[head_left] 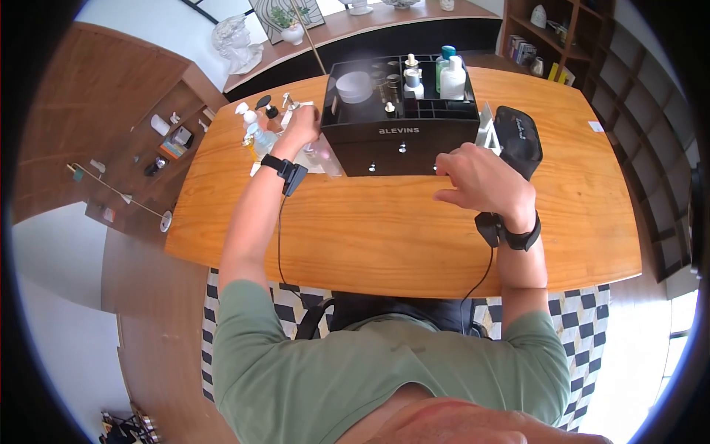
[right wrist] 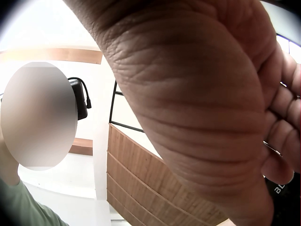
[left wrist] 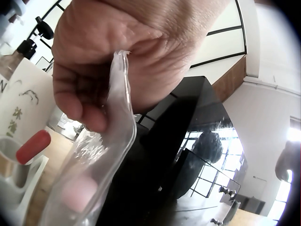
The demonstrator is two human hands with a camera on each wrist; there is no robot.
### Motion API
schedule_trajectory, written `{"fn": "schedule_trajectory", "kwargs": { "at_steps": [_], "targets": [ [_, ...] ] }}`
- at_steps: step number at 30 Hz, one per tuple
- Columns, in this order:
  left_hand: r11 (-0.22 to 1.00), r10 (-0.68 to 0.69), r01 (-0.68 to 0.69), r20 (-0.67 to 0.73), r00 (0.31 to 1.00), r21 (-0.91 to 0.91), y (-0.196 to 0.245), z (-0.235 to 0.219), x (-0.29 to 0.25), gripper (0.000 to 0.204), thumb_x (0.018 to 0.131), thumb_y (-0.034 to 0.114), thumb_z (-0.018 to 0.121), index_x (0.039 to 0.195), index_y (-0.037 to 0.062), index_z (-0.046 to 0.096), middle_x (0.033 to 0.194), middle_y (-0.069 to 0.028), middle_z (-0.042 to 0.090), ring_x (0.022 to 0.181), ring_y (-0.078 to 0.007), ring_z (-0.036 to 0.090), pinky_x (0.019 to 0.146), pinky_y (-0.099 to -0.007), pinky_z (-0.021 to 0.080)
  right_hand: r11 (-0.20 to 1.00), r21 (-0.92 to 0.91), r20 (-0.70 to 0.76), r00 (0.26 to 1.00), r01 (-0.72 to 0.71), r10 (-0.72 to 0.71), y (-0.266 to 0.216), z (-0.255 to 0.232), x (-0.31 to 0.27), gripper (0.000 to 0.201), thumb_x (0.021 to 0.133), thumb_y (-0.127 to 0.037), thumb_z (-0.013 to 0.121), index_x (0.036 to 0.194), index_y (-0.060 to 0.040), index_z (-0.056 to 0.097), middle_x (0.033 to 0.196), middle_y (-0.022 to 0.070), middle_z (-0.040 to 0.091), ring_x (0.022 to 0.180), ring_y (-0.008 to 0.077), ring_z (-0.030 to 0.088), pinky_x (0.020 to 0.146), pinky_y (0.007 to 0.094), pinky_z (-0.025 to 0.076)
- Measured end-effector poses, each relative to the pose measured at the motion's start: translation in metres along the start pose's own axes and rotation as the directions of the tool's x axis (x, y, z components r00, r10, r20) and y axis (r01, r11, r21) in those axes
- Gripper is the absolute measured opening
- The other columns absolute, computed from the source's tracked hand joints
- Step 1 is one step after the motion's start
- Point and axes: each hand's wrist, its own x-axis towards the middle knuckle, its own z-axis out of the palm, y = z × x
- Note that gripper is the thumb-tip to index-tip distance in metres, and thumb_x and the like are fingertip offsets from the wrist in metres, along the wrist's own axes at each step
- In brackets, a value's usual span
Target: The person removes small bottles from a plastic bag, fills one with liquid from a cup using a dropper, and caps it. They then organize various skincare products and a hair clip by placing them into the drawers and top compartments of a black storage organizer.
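Observation:
In the left wrist view the left hand (left wrist: pixel 113 61) has its fingers curled round the top edge of a clear plastic bag (left wrist: pixel 110 141) with something pink inside. The head view shows this hand (head_left: pixel 302 127) left of a glossy black drawer box (head_left: pixel 399 132), the bag (head_left: pixel 319 155) hanging beside the box's side. The right hand (head_left: pixel 484 177) hovers before the box's front right corner, thumb apart and fingers loosely bent, holding nothing visible. In the right wrist view the palm (right wrist: pixel 197 94) fills much of the picture, with part of the black box (right wrist: pixel 284 202) below the fingers.
Pump bottles (head_left: pixel 259 133) stand at the table's left. White and green bottles (head_left: pixel 452 78) and dropper bottles (head_left: pixel 413 78) stand on the box. A black case (head_left: pixel 518 137) and a white object (head_left: pixel 487 129) are right of it. Cables run from both wrists.

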Motion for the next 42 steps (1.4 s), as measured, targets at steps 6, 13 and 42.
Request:
{"fn": "schedule_trajectory", "kwargs": {
  "at_steps": [6,13,42],
  "targets": [
    [0.999,-0.035,0.034,-0.069,0.997,-0.015,0.001,0.006,-0.007,0.033,0.076,-0.001,0.069,0.110,-0.0008,0.069,0.101,-0.0287,0.071,0.104,-0.0456,0.069,0.089,-0.0480,0.055,1.000,0.006,0.050,0.999,-0.011,0.011,-0.001,-0.002,0.000,0.035,0.081,-0.025,0.086,0.097,-0.0001,0.069,0.081,0.0147,0.070,0.087,0.0368,0.069,0.076,0.0441,0.055],
    [0.997,-0.073,0.073,-0.100,0.992,-0.003,-0.007,0.009,-0.007,0.029,0.077,0.001,0.071,0.106,0.0001,0.070,0.096,-0.0255,0.073,0.097,-0.0418,0.071,0.086,-0.0458,0.056,0.998,0.049,-0.111,0.993,-0.042,0.047,0.018,0.005,-0.008,0.034,0.081,-0.026,0.085,0.099,-0.0007,0.070,0.081,0.0152,0.070,0.090,0.0368,0.068,0.078,0.0450,0.055],
    [-0.138,-0.107,0.243,0.258,0.960,-0.960,0.073,0.093,-0.172,0.033,0.099,0.013,0.070,0.074,0.0140,0.048,0.059,0.0062,0.040,0.047,-0.0050,0.036,0.043,-0.0228,0.029,0.945,0.112,-0.634,0.710,-0.308,0.306,0.136,0.110,-0.031,0.031,0.083,-0.009,0.076,0.112,-0.0029,0.069,0.110,0.0161,0.065,0.090,0.0346,0.068,0.079,0.0430,0.057]
  ]
}}
